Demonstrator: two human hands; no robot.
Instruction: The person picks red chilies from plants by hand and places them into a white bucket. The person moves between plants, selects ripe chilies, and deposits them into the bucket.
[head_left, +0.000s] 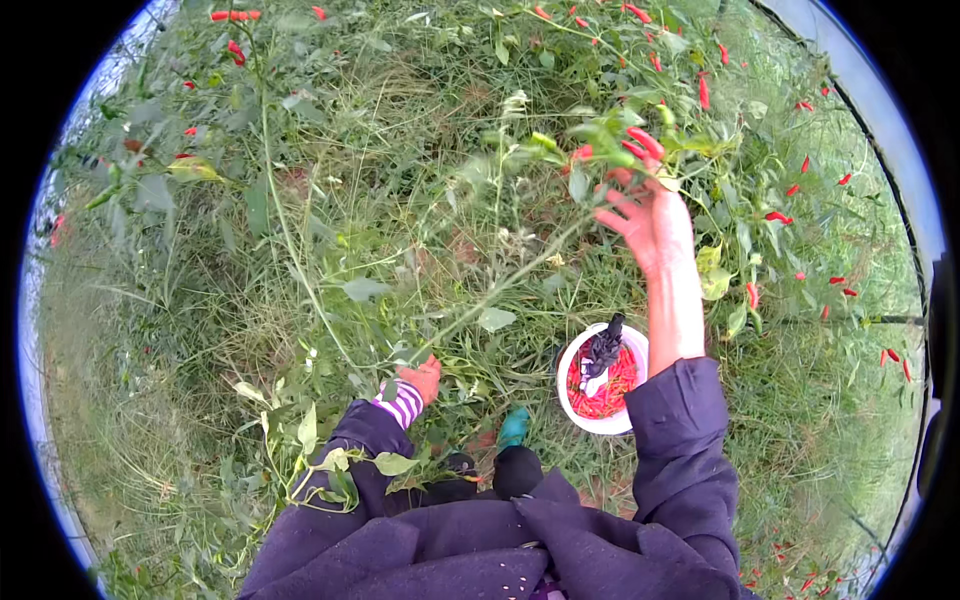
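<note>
My right hand (649, 217) is raised among the leaves of a chili plant at upper right. Its fingertips are at a cluster of red chili peppers (646, 142), partly blurred; whether they grip one I cannot tell. A long green stem (499, 289) slants from beside that hand down to my left hand (426, 377). The left fingers look curled around the stem's lower part, partly hidden by leaves. Below my right hand, beside the forearm, a white bucket (564, 397) stands on the grass. It holds many red chili peppers (619, 382) and a dark crumpled bag or cloth (603, 351).
A second tall stem (289, 232) rises to the left of the slanting one. Leafy shoots (330, 469) overlap my left sleeve. One teal shoe (514, 429) shows below my knees. Red peppers (703, 91) hang on plants at upper right, and a dark line (889, 180) curves along the right edge.
</note>
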